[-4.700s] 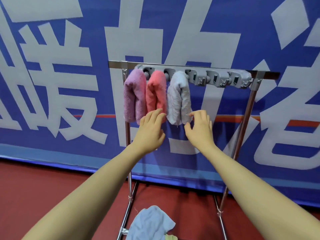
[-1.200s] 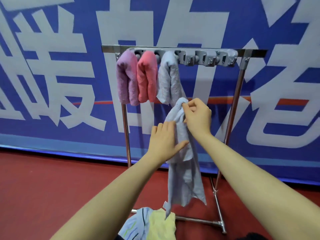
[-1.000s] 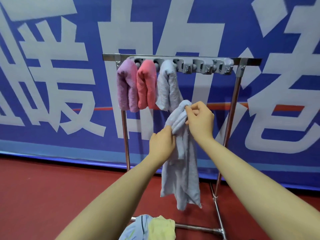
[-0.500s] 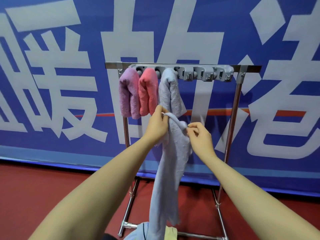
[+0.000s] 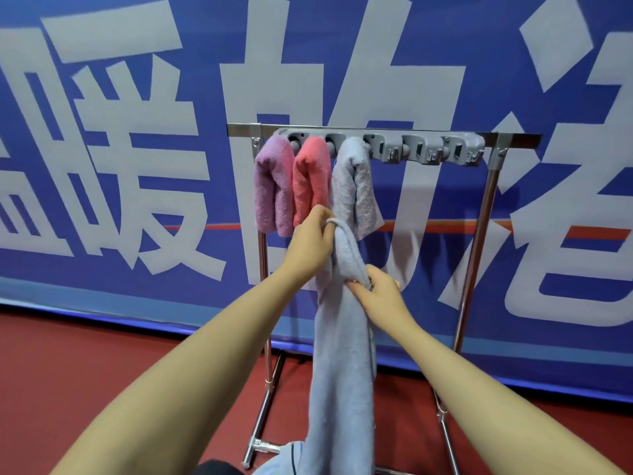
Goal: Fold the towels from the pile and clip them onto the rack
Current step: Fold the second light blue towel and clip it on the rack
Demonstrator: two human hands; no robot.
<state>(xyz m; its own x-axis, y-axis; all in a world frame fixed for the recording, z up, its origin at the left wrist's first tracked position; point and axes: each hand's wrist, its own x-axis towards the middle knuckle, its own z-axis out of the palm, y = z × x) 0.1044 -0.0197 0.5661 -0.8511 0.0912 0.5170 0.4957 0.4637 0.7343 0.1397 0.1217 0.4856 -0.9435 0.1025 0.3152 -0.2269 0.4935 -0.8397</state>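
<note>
Fingers [image 5: 323, 223] pinching limp blue terry towel [image 5: 342, 365]

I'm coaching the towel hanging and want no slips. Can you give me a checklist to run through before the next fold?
1. Left hand grips the top edge of the light blue towel: ok.
2. Right hand pinches the towel lower down: ok.
3. Towel folded for clipping: not ok, it hangs long.
4. Free clips on the clip strip: ok, the right-hand ones are empty.
5. Purple towel, pink towel and grey towel hang clipped: ok.
</note>
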